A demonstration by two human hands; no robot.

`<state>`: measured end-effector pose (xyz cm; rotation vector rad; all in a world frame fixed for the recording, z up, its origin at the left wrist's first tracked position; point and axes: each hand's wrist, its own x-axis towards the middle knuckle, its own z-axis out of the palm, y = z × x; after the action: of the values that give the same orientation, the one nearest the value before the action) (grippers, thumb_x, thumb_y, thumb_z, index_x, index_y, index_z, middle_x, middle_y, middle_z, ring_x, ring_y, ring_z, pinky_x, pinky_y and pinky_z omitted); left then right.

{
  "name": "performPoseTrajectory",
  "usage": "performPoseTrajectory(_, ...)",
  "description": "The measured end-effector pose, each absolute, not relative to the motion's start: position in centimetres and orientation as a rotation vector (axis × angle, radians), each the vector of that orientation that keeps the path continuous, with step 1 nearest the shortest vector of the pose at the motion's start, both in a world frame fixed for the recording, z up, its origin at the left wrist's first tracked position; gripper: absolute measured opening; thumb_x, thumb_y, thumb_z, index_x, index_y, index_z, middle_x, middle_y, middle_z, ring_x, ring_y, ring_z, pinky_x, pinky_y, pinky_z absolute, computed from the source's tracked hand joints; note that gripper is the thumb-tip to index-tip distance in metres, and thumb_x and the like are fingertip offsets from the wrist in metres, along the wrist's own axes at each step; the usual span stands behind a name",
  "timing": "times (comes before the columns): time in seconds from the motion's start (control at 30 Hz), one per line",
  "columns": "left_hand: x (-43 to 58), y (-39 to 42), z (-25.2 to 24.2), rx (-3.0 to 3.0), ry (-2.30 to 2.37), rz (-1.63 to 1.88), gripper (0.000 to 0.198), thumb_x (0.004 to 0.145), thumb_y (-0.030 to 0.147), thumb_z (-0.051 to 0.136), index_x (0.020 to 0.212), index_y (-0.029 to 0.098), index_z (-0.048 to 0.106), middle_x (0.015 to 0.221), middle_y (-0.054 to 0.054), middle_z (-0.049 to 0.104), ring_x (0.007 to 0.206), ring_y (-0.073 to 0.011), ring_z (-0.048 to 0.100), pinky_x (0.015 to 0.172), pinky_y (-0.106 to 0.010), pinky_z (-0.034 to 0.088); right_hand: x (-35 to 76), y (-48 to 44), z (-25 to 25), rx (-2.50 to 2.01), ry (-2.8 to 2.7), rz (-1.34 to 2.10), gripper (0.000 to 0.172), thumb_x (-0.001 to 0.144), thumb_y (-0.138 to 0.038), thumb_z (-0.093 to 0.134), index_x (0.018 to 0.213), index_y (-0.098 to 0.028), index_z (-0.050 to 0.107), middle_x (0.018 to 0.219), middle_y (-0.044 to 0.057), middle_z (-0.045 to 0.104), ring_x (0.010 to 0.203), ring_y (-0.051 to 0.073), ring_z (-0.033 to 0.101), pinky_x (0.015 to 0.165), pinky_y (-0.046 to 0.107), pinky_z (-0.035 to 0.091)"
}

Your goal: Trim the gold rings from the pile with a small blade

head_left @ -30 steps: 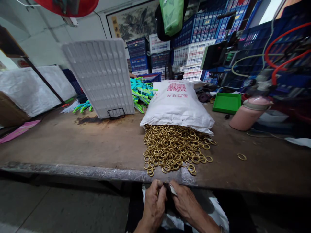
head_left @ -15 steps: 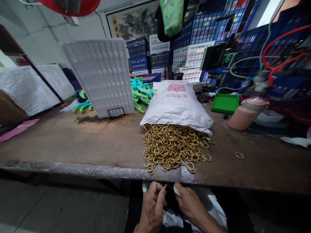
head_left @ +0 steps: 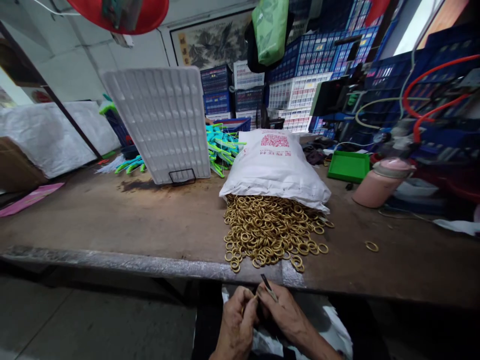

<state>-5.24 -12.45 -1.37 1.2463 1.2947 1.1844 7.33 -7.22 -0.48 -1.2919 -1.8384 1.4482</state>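
Just below the table's front edge, my left hand (head_left: 237, 320) is closed on a gold-coloured ring (head_left: 256, 296), mostly covered by the fingers. Close against it, my right hand (head_left: 288, 314) grips a small knife (head_left: 268, 287) whose thin dark blade points up and to the left. The fingertips of both hands meet around the ring, so the contact itself is hidden. On the table beyond lies a heap of similar rings (head_left: 262, 230), spilling from the mouth of a white sack (head_left: 270, 170) with red print.
A white ridged plastic tray (head_left: 161, 125) stands upright in a wire holder, with green and turquoise pieces (head_left: 221, 147) behind it. To the right are a green tray (head_left: 348, 166), a pink bottle (head_left: 382, 182) and a lone ring (head_left: 371, 246). Crates (head_left: 288, 95) are stacked behind.
My right hand has moved left against my left hand, and the knife's blade now shows above the fingers. The left hand keeps hold of the ring. The view has tilted slightly upward.
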Motion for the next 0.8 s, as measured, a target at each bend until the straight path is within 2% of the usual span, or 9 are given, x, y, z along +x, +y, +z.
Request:
performPoseTrajectory(0.07,-5.1,-12.3,-1.8,1.151,1.287,1.178,0.033,0.082,0.044,0.042,0.063,0.017,0.042,0.055,0.004,0.042,0.049,-0.0072,0.037,0.048,-0.019,0.032,7.4,-7.1,-0.8,-1.3,-1.831,1.467,0.035,0.079,-0.048,0.034,0.061,-0.019,0.042,0.054,-0.003,0.046,0.054,0.011,0.043,0.053,0.023,0.035)
performPoseTrajectory(0.17,-4.7,-12.1,-2.3,0.923,1.234,1.068,0.04,0.075,0.056,0.045,0.064,0.018,0.042,0.049,0.005,0.044,0.035,-0.0043,0.03,0.035,-0.018,0.023,7.4,-6.9,-1.2,-1.334,-1.82,1.47,0.033,0.078,-0.045,0.035,0.059,-0.019,0.041,0.054,-0.002,0.047,0.054,0.012,0.044,0.053,0.023,0.035)
performPoseTrajectory(0.27,-4.5,-11.8,-2.5,0.81,1.203,1.012,0.045,0.068,0.063,0.047,0.065,0.018,0.042,0.046,0.006,0.046,0.029,-0.003,0.027,0.031,-0.017,0.017,7.4,-6.8,-1.5,-1.343,-1.802,1.498,0.032,0.078,-0.043,0.034,0.058,-0.019,0.041,0.051,-0.003,0.047,0.052,0.011,0.043,0.051,0.022,0.034)
performPoseTrajectory(0.53,-4.4,-11.2,-2.3,0.845,1.238,1.08,0.044,0.068,0.059,0.051,0.06,0.016,0.043,0.047,0.004,0.045,0.033,-0.0023,0.027,0.035,-0.017,0.018,7.5,-6.3,-1.5,-1.381,-1.738,1.499,0.031,0.079,-0.037,0.034,0.056,-0.019,0.042,0.05,-0.004,0.045,0.05,0.009,0.043,0.05,0.019,0.034)
performPoseTrajectory(0.67,-4.3,-10.9,-1.9,0.844,1.202,1.111,0.042,0.07,0.057,0.052,0.061,0.016,0.044,0.047,0.006,0.042,0.035,-0.0026,0.025,0.036,-0.017,0.018,8.1,-6.0,-2.3,-1.433,-1.805,1.305,0.035,0.081,-0.042,0.03,0.056,-0.02,0.041,0.05,-0.004,0.044,0.05,0.01,0.043,0.049,0.02,0.034)
performPoseTrajectory(0.8,-4.3,-10.6,-1.2,0.912,1.195,1.14,0.042,0.072,0.056,0.051,0.06,0.016,0.045,0.047,0.006,0.038,0.038,-0.0041,0.028,0.039,-0.018,0.022,8.6,-6.4,-2.7,-1.352,-2.027,1.119,0.024,0.08,-0.034,0.031,0.061,-0.021,0.04,0.054,-0.003,0.046,0.052,0.011,0.044,0.051,0.021,0.034)
